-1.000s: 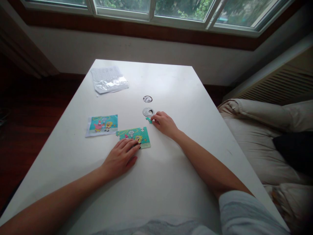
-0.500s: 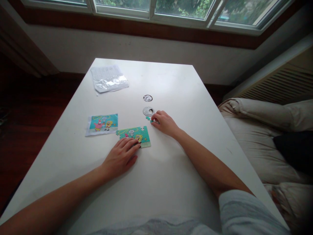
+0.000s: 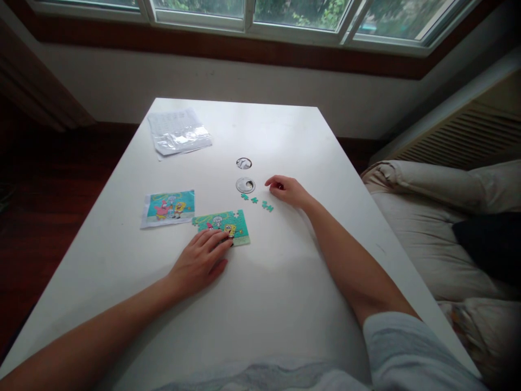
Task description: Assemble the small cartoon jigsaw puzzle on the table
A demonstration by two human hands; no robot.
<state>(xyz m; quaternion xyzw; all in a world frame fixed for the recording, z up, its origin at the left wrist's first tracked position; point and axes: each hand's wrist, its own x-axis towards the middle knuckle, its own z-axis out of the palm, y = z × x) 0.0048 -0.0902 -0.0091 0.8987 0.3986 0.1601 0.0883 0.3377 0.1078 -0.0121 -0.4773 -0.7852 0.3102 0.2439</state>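
A partly joined jigsaw puzzle (image 3: 239,222) with cartoon figures on turquoise lies on the white table. My left hand (image 3: 203,255) rests on its lower left part, fingers stretched out flat, hiding some of the picture. Gaps show along the puzzle's top edge. Several loose turquoise puzzle pieces (image 3: 267,206) are scattered above and to the right of it. Just beyond them hovers my right hand (image 3: 287,190), its fingers loosely bent and apart, with nothing visible in them. A printed reference picture (image 3: 171,207) of the same scene lies left of the puzzle.
A clear plastic bag with papers (image 3: 179,133) lies at the table's back left. Two round grommets (image 3: 245,185) are set in the white table (image 3: 285,304), close to the loose pieces. A beige sofa (image 3: 407,233) stands to the right, and a window (image 3: 301,13) is ahead.
My right hand has lifted away from the loose pieces, up and to the right, uncovering several of them. My left hand stays on the puzzle. The view has shifted slightly.
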